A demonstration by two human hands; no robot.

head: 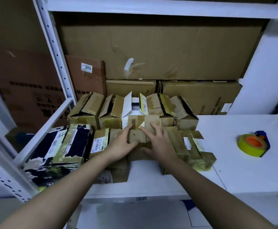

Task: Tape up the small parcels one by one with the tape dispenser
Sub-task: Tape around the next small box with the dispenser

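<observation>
Both hands on one small brown parcel [137,135] in the front row of a white shelf [234,162]. Left hand [120,144] grips its left end, fingers curled over the top edge and thumb along the near side. Right hand [159,139] lies flatter on the top flaps, fingers spread and pressing down, thumb against the near face. Parcel flaps are closed under the hands. More small parcels sit touching it on either side and in a back row [133,109] (several there with flaps standing open). A dark printed box [60,151] with yellowed tape lies at the far left. Tape dispenser [253,144], with a yellow roll, orange core and blue body, rests on the bare shelf well apart to the right, untouched. Large cartons [159,52] stacked behind.
</observation>
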